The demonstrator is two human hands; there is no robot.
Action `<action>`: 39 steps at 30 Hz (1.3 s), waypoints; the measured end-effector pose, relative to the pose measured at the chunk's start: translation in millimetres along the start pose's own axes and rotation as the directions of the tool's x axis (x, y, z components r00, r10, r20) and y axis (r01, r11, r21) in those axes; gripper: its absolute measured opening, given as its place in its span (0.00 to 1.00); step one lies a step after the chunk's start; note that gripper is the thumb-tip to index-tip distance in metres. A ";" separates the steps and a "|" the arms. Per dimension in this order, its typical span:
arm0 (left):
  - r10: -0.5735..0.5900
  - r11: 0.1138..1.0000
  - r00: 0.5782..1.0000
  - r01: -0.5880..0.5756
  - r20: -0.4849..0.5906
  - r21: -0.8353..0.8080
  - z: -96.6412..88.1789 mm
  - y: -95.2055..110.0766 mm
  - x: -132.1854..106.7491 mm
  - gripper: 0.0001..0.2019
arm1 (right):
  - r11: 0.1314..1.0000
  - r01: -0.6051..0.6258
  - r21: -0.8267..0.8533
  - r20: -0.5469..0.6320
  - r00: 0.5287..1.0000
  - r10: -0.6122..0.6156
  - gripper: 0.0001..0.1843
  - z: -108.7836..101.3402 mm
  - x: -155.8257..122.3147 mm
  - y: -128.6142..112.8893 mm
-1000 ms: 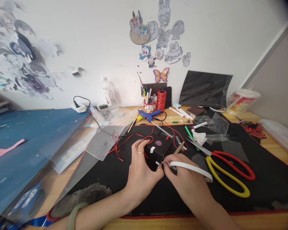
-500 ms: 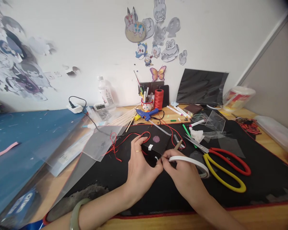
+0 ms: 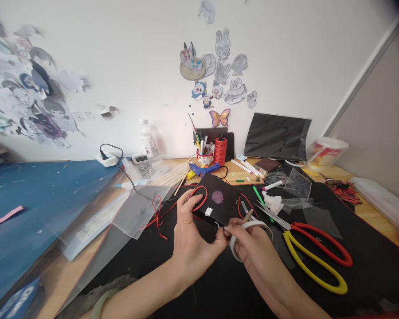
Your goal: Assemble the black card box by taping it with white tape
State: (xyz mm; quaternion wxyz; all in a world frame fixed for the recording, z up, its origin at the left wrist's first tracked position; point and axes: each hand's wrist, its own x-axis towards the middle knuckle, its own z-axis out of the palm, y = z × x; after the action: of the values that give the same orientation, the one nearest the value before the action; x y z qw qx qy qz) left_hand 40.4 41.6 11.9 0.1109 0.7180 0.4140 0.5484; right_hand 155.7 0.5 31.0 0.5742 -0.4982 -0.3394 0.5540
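Observation:
My left hand [image 3: 194,243] is closed on the near left side of a black box [image 3: 228,188], which is tilted up and bears a round purple mark. A small white patch [image 3: 209,212] sticks near its front edge. A loop of red cord [image 3: 205,191] passes by my left fingers. My right hand [image 3: 256,243] grips a roll of white tape [image 3: 233,249], its ring hanging around the fingers. Both hands' fingertips meet at the box's front corner, where a short white strip shows; what exactly they pinch is too small to tell.
Big scissors [image 3: 314,248] with red and yellow handles lie open on the black mat [image 3: 226,292], right of my right hand. Behind the box are a blue glue gun [image 3: 204,169], a red thread spool [image 3: 220,150] and a pen cup [image 3: 205,158]. Clear plastic sheets [image 3: 133,212] lie left.
The box has tipped up, showing more of its top face. The tape roll has swung down and left under my right hand. My view has tilted up a little.

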 end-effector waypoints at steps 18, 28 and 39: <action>0.012 0.969 0.832 0.127 0.555 -0.212 -8.7 -14.6 50.5 0.10 | 0.779 0.181 -0.601 0.177 0.980 -0.091 0.27 -21.5 23.5 -9.3; 0.015 0.945 0.671 0.233 0.741 -0.230 -5.6 -20.8 69.0 0.18 | 0.527 0.369 -0.765 0.254 0.926 -0.279 0.14 -15.8 29.1 -25.1; -0.497 0.419 0.547 0.831 0.674 -0.365 -22.2 -14.2 29.4 0.10 | 0.377 0.739 -0.559 0.694 0.665 -0.275 0.11 -4.0 43.9 -38.9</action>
State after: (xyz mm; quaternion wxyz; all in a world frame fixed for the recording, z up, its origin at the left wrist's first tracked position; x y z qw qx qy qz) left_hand 15.8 65.1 32.0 0.6646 0.5024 0.4118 0.3691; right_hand 178.0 46.8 59.8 0.3178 -0.4063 -0.8267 0.2248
